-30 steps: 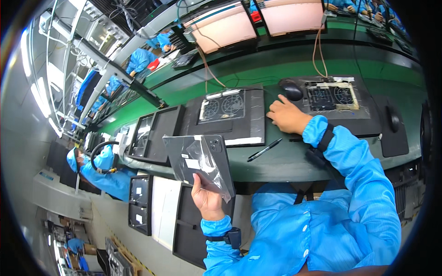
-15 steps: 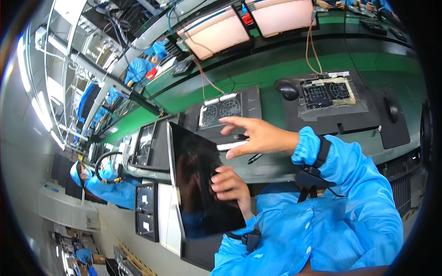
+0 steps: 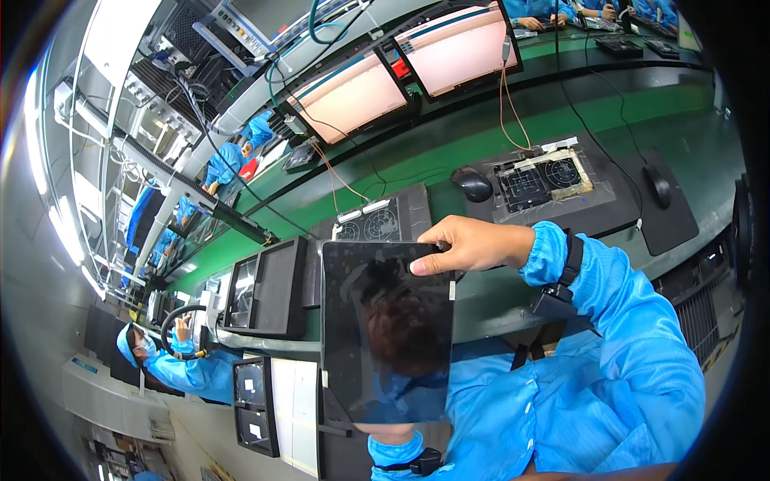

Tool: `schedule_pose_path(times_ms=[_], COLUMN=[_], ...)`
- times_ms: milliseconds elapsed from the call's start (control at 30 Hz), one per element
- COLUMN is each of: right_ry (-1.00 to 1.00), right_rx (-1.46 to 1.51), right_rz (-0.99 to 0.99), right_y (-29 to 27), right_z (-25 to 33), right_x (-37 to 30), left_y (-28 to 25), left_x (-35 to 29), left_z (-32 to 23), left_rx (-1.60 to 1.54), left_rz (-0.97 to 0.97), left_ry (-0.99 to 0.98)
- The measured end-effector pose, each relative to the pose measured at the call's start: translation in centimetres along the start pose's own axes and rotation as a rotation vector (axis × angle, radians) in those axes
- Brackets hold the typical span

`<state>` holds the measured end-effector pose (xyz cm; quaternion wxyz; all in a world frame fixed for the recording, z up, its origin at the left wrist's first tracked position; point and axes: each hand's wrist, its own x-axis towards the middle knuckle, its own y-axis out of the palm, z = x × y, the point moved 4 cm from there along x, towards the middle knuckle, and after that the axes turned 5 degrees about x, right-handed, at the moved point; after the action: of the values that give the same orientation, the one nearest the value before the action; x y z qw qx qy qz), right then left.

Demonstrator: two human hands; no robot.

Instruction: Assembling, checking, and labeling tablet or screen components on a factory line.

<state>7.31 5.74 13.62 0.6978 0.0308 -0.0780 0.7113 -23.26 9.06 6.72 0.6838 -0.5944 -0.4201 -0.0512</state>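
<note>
A black tablet [image 3: 385, 337] with a glossy, smudged screen stands upright in front of me, its screen towards me and full of dim reflections. My right hand [image 3: 481, 244] is closed on its upper right corner; the thumb presses on the front and the other fingers go behind. At the tablet's bottom edge, only the lower part of my left hand [image 3: 395, 434] shows. Its fingers are hidden behind the tablet, so its grip cannot be made out.
Past the tablet, a green bench bears a dark fixture [image 3: 373, 220], another fixture [image 3: 537, 180], and two black mice [image 3: 472, 184]. Two lit monitors [image 3: 449, 48] stand behind. A black tray [image 3: 273, 289] lies left; framed panels [image 3: 255, 409] sit lower left. A co-worker [image 3: 188, 365] works beyond.
The tablet has turned from a slant to upright and faces me. My right hand, apart from it before, now grips its top corner. My left hand's fingers have gone from its front to out of sight.
</note>
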Motion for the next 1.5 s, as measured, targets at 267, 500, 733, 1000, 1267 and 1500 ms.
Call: schedule_pose_path(times_ms=[267, 500, 733, 1000, 1267, 1500], right_ry=[-0.047, -0.156, -0.271, -0.496, -0.545, -0.515], right_rx=[0.506, 0.312, -0.349, -0.342, -0.405, -0.509], right_rz=[-0.288, -0.508, -0.200, -0.273, -0.365, -0.261], right_y=[4.1, 8.0, 5.1, 6.2, 6.1, 5.1], right_z=[-2.4, -1.9, -0.3, 0.6, 0.2, 0.2], right_x=[2.0, 2.2, -0.7, 0.7, 0.4, 0.4], left_y=[-1.5, 5.2, 6.5, 7.8, 7.5, 7.1], left_x=[1.7, 8.5, 6.5, 4.7, 4.6, 5.1], left_z=[7.0, -0.7, 7.1, 6.4, 5.9, 5.4], left_rx=[-1.797, -1.841, -2.025, -2.127, -2.178, -2.109], left_rz=[-0.718, -0.552, -0.644, -0.556, -0.531, -0.496], left_ry=[-0.619, -0.504, -1.112, -1.147, -1.095, -1.052])
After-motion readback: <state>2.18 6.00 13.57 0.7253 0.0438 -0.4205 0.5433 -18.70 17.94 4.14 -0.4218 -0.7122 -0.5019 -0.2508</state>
